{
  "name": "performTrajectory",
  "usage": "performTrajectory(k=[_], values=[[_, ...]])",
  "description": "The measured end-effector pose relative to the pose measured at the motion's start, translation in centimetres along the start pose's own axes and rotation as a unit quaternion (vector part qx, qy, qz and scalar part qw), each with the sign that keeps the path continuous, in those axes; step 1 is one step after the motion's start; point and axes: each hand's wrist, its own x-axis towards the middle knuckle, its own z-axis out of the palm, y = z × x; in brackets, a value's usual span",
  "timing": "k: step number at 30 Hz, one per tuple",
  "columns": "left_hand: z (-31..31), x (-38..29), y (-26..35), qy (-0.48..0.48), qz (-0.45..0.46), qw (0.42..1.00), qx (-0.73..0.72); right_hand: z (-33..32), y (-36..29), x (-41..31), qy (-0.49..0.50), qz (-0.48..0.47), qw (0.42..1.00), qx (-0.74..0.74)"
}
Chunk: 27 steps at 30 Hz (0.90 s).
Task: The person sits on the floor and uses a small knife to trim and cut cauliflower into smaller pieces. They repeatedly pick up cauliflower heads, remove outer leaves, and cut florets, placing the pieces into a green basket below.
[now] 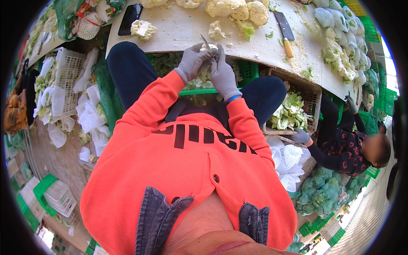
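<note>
Both my hands wear grey gloves and meet at the table's near edge, above a green crate. My left hand point(193, 61) is closed around a small white cauliflower piece point(208, 47). Against that piece lies a small knife point(204, 40), its blade pointing up and left. My right hand point(224, 76) grips the knife; its fingers hide the handle. Just beyond the hands, a loose cauliflower floret point(216, 30) rests on the white tabletop point(181, 33). Cut florets point(204, 78) lie in the green crate point(198, 91) between my knees.
Whole cauliflowers point(224, 7) line the table's far side. A cleaver point(283, 30) with a wooden handle lies to the right, a smartphone point(130, 19) and a cut cauliflower point(143, 30) to the left. At right, a co-worker point(342, 143) touches a crate of leaves point(291, 111).
</note>
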Motion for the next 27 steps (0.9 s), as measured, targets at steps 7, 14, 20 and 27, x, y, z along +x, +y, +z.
performTrajectory(k=[7, 14, 20, 27], values=[[-2.4, 0.0, -0.6, -0.012, -0.045, 0.998, 0.033, 1.1, 1.8, -0.7, -0.053, -0.011, 0.944, 0.324], [-2.2, -1.4, 0.4, -0.11, -0.068, 0.992, 0.009, -1.3, 3.1, -0.9, -0.163, 0.146, 0.789, 0.574], [-3.4, -0.3, 1.4, 0.054, 0.09, 0.936, 0.336, -2.2, 3.5, 4.6, 0.059, 0.061, 0.98, 0.18], [-3.1, 5.0, 2.9, 0.108, 0.098, 0.966, 0.212, -1.0, 1.5, 12.3, 0.099, 0.063, 0.993, -0.012]])
